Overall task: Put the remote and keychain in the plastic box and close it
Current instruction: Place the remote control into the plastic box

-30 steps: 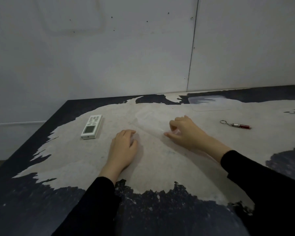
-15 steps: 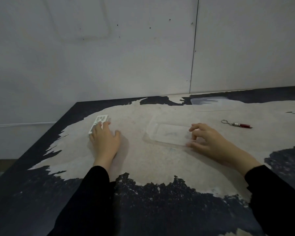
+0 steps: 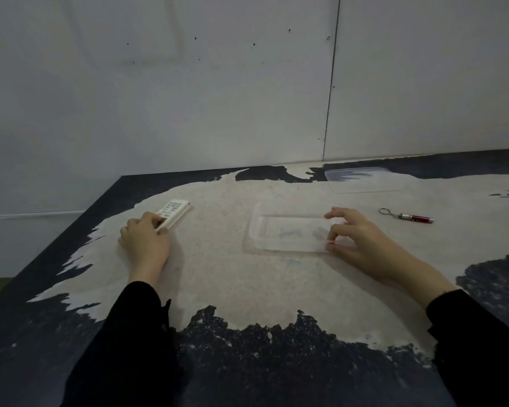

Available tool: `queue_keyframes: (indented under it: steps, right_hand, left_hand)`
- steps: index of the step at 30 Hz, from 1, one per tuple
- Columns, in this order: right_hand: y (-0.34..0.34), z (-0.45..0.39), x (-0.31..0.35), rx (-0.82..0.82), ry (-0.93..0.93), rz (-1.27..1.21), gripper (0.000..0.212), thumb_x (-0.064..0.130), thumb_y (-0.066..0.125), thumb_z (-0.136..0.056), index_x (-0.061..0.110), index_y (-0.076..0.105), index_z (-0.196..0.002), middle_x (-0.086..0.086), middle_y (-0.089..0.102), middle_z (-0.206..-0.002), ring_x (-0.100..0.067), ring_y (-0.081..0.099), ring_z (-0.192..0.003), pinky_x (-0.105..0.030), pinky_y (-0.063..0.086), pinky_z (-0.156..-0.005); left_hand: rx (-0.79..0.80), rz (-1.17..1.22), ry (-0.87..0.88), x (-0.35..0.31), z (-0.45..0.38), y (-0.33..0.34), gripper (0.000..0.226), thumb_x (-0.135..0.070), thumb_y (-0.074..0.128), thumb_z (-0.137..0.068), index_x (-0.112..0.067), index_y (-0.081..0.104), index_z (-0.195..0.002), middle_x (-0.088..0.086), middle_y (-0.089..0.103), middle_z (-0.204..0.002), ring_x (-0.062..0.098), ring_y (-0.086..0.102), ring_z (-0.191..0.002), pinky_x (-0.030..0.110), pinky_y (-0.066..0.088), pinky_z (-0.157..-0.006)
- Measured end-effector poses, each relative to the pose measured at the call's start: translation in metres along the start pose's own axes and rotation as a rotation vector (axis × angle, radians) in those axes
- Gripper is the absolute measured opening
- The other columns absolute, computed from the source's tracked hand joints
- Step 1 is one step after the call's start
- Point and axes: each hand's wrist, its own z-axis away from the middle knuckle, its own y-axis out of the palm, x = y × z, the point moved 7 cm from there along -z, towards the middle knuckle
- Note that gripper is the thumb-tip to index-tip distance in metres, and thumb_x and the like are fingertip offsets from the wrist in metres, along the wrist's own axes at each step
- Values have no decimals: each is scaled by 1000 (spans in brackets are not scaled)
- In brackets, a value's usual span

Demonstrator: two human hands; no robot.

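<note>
A white remote (image 3: 174, 212) lies on the table at the left, and my left hand (image 3: 145, 241) grips its near end with fingers curled over it. A clear plastic box (image 3: 288, 229) sits open in the middle of the table. My right hand (image 3: 356, 237) holds the box's right end, thumb and fingers on its rim. The keychain (image 3: 406, 216), a metal ring with a small red and silver light, lies on the table to the right of the box. The clear lid (image 3: 365, 179) lies flat at the back right.
The table top (image 3: 218, 277) is pale with dark worn patches around its edges. A white wall stands right behind the table. The table's left edge drops off near the remote.
My left hand moved left from the table's middle and closed on the remote's near end. My right hand shifted to the right end of the clear box, leaving it uncovered.
</note>
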Motion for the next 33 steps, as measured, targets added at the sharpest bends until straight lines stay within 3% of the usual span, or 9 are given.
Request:
queue_keyframes:
  steps: [3, 6, 11, 16, 19, 23, 26, 29, 33]
  right_hand:
    - [-2, -1, -2, 6, 8, 30, 8, 26, 59, -89, 21, 60, -82, 1, 42, -138, -15, 34, -134, -24, 28, -102]
    - [-4, -2, -4, 0, 18, 40, 9, 26, 60, -88, 22, 59, -80, 1, 46, -134, -20, 49, -120, -29, 38, -93]
    - [-4, -2, -7, 18, 42, -22, 8, 20, 63, -87, 16, 61, -80, -4, 57, -125, -20, 33, -139, -29, 33, -103]
    - [-5, -1, -10, 12, 81, -85, 5, 19, 65, -85, 15, 66, -85, -4, 64, -118, -15, 29, -141, -34, 33, -109]
    - [-6, -2, -11, -5, 76, -110, 3, 18, 67, -83, 15, 67, -83, -4, 65, -115, -16, 32, -139, -27, 32, -106]
    - [-6, -3, -12, -11, 87, -125, 8, 18, 68, -82, 11, 69, -86, -7, 67, -111, -14, 34, -138, -21, 29, -104]
    - [-8, -2, -12, -23, 66, -112, 7, 19, 69, -82, 13, 69, -85, -7, 67, -109, -14, 35, -137, -26, 32, -106]
    - [-8, 0, -12, -35, 47, -109, 9, 26, 66, -84, 17, 67, -87, -1, 63, -117, -7, 35, -135, -24, 32, -105]
    - [-20, 0, -21, -96, 70, -95, 23, 40, 68, -79, 24, 64, -97, 4, 57, -123, -2, 47, -114, -15, 32, -95]
  left_hand:
    - [63, 255, 1, -14, 4, -2, 22, -16, 61, -83, -16, 66, -104, 18, 60, -114, 33, 54, -102, 38, 43, -87]
    - [82, 476, 108, -54, 19, -14, 20, -19, 65, -78, -21, 69, -98, 9, 66, -106, 20, 59, -89, 30, 48, -80]
    - [289, 704, 447, -150, 73, -10, 20, -14, 71, -76, -21, 69, -95, 7, 65, -105, 16, 59, -93, 25, 51, -84]
    - [479, 467, 664, -196, 99, 28, 21, -12, 72, -73, -18, 70, -93, 7, 62, -98, 18, 56, -88, 23, 42, -80]
    - [537, 315, 718, -199, 98, 42, 23, -12, 72, -73, -17, 68, -95, 9, 62, -102, 18, 55, -90, 17, 34, -75]
    - [515, 68, 802, -205, 94, 49, 37, -18, 68, -74, -17, 61, -110, 6, 65, -112, 24, 57, -105, 31, 40, -90]
    - [550, -46, 769, -205, 92, 58, 39, -21, 62, -77, -18, 59, -116, 7, 61, -116, 27, 51, -112, 40, 40, -95]
    - [582, 142, 690, -198, 91, 60, 41, -17, 63, -79, -15, 56, -120, 11, 53, -120, 26, 48, -116, 31, 37, -99]
    - [411, 452, 553, -179, 96, 46, 28, -21, 59, -86, -15, 60, -113, 6, 51, -121, 16, 47, -115, 31, 35, -106]
